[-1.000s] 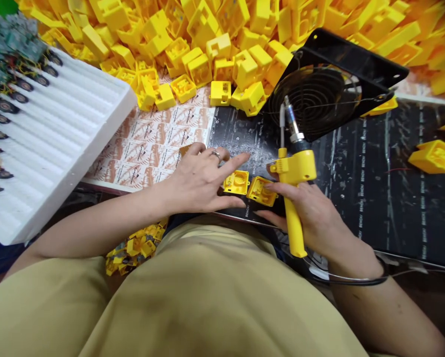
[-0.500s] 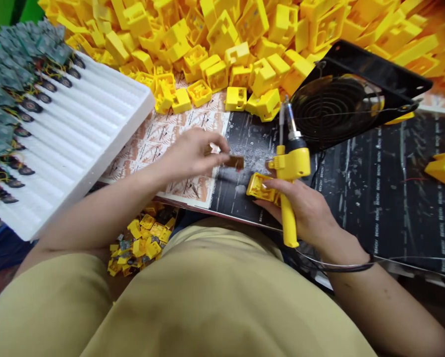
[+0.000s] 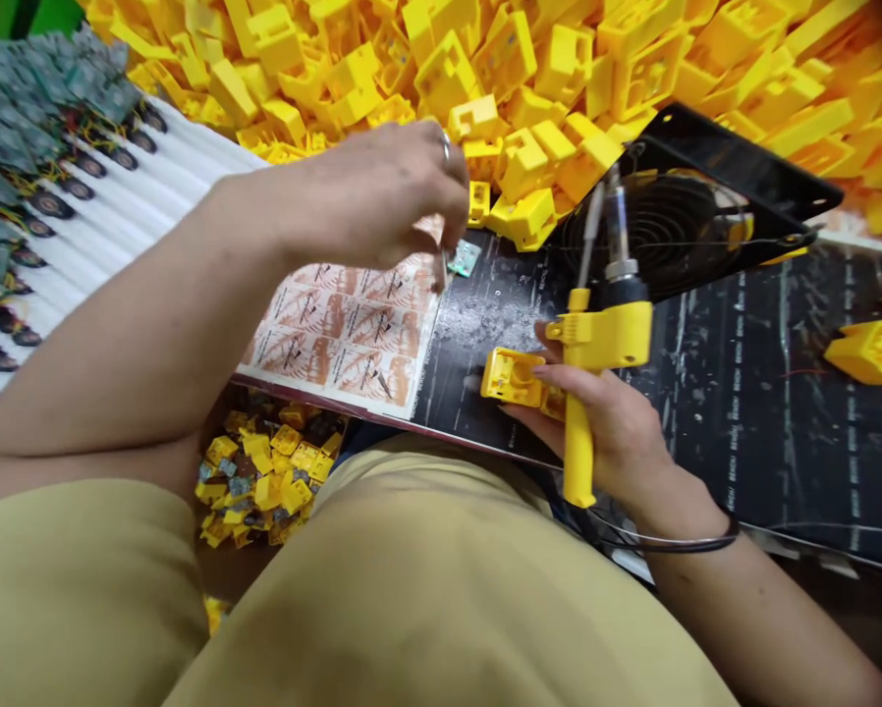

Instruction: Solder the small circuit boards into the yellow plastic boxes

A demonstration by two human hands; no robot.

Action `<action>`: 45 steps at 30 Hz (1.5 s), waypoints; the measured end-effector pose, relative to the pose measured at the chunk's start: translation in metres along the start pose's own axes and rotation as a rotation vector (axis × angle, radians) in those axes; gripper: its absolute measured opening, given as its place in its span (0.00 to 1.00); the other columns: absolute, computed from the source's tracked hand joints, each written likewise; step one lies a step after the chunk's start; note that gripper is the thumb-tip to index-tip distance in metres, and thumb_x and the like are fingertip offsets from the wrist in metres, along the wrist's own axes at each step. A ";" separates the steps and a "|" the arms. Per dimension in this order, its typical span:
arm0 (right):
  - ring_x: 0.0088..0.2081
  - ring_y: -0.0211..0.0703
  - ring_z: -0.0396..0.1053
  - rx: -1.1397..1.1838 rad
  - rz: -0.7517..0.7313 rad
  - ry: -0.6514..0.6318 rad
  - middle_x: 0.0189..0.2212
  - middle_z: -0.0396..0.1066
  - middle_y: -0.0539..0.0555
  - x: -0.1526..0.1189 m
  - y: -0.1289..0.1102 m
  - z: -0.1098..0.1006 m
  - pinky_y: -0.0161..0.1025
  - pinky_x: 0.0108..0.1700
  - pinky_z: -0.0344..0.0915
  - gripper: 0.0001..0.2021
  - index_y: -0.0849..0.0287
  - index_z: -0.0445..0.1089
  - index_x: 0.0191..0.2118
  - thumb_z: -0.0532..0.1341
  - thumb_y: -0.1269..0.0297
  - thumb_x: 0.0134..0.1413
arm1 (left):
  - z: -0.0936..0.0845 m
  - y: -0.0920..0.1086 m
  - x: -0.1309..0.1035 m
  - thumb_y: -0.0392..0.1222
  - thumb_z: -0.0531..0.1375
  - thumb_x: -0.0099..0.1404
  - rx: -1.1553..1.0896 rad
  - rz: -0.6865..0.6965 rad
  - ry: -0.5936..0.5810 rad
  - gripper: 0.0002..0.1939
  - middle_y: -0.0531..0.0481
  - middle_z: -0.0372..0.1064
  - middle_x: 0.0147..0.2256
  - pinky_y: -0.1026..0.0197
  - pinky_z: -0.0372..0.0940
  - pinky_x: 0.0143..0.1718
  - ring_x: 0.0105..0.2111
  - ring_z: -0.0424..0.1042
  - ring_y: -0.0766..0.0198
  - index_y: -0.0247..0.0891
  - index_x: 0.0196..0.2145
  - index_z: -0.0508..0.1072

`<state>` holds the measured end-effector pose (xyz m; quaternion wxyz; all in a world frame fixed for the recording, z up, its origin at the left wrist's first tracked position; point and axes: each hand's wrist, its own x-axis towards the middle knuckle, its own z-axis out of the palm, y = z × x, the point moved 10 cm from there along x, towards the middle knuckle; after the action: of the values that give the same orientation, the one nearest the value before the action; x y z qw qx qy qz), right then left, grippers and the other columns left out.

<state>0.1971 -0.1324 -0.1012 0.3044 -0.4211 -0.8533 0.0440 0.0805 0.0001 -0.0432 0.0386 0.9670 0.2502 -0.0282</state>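
My left hand [image 3: 389, 196], with a ring on one finger, is over the table's back part, its fingers pinched on a small green circuit board [image 3: 465, 258]. In my right hand [image 3: 610, 422] are a yellow soldering iron [image 3: 607, 334], its metal tip pointing up and away, and a small open yellow housing [image 3: 513, 377] at the fingertips. A black cable crosses under the right wrist.
Yellow housings [image 3: 529, 162] are heaped along the back. A black fan [image 3: 677, 216] leans at the back right. A white foam tray [image 3: 183, 162] with wired grey parts [image 3: 14, 137] is at left. More yellow pieces [image 3: 271, 471] lie below the table edge. Another housing [image 3: 872, 352] sits far right.
My left hand has moved up and away, turning the board so its green face shows. The soldering iron and housing in my right hand have shifted slightly, the iron a little to the right.
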 end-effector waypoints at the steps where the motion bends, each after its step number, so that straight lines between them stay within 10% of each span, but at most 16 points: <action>1: 0.39 0.45 0.73 0.011 -0.020 -0.024 0.40 0.73 0.53 0.002 -0.002 0.004 0.41 0.39 0.71 0.22 0.53 0.60 0.55 0.66 0.65 0.57 | 0.013 0.010 -0.003 0.33 0.63 0.61 0.063 0.015 -0.095 0.08 0.50 0.73 0.48 0.44 0.62 0.54 0.52 0.65 0.53 0.43 0.38 0.78; 5: 0.41 0.48 0.74 0.051 -0.058 -0.066 0.41 0.74 0.54 0.008 -0.008 0.010 0.48 0.47 0.71 0.22 0.54 0.61 0.55 0.66 0.60 0.57 | 0.052 0.049 -0.023 0.34 0.61 0.62 -0.020 0.080 -0.225 0.08 0.53 0.69 0.56 0.44 0.56 0.60 0.63 0.57 0.50 0.44 0.33 0.78; 13: 0.30 0.42 0.75 0.071 -0.013 0.108 0.34 0.76 0.47 -0.007 -0.001 -0.039 0.38 0.32 0.71 0.22 0.48 0.66 0.53 0.66 0.73 0.55 | 0.042 0.028 -0.057 0.46 0.50 0.68 -0.203 -0.381 0.161 0.17 0.47 0.75 0.45 0.47 0.62 0.50 0.47 0.71 0.53 0.41 0.46 0.74; 19: 0.24 0.36 0.70 0.025 -0.072 0.130 0.25 0.73 0.44 -0.011 -0.008 -0.054 0.33 0.31 0.67 0.19 0.52 0.70 0.48 0.69 0.74 0.51 | 0.073 0.048 -0.031 0.43 0.52 0.67 0.092 -0.365 0.089 0.11 0.44 0.73 0.41 0.43 0.57 0.54 0.47 0.66 0.51 0.38 0.34 0.73; 25: 0.22 0.33 0.69 -0.021 -0.078 0.097 0.25 0.74 0.48 -0.009 -0.014 -0.070 0.31 0.28 0.63 0.14 0.59 0.67 0.53 0.60 0.62 0.63 | 0.077 0.046 -0.044 0.36 0.52 0.69 -0.013 -0.267 0.312 0.10 0.50 0.75 0.44 0.43 0.53 0.59 0.50 0.67 0.56 0.40 0.35 0.72; 30: 0.27 0.33 0.70 0.005 -0.063 0.049 0.30 0.74 0.47 0.003 -0.012 -0.048 0.31 0.33 0.66 0.07 0.57 0.68 0.45 0.61 0.69 0.62 | 0.065 0.054 -0.054 0.36 0.52 0.70 -0.024 -0.221 0.389 0.08 0.53 0.76 0.44 0.42 0.48 0.62 0.51 0.69 0.58 0.41 0.38 0.70; 38: 0.34 0.41 0.71 0.067 -0.084 -0.083 0.32 0.70 0.51 0.021 -0.018 0.010 0.46 0.52 0.64 0.10 0.59 0.62 0.47 0.59 0.64 0.62 | 0.070 0.050 -0.045 0.39 0.56 0.65 0.269 -0.372 0.167 0.06 0.45 0.74 0.38 0.44 0.59 0.50 0.43 0.69 0.50 0.38 0.33 0.72; 45: 0.34 0.43 0.72 -0.013 -0.016 -0.002 0.36 0.74 0.53 0.012 -0.019 0.003 0.51 0.55 0.63 0.20 0.59 0.63 0.52 0.65 0.57 0.58 | 0.070 0.057 -0.056 0.33 0.55 0.66 0.158 -0.259 0.397 0.06 0.50 0.76 0.42 0.42 0.55 0.58 0.46 0.70 0.56 0.39 0.34 0.71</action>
<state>0.1770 -0.1345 -0.0914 0.3011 -0.4163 -0.8572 0.0367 0.0573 -0.0828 -0.1049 -0.0909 0.9135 0.3717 0.1379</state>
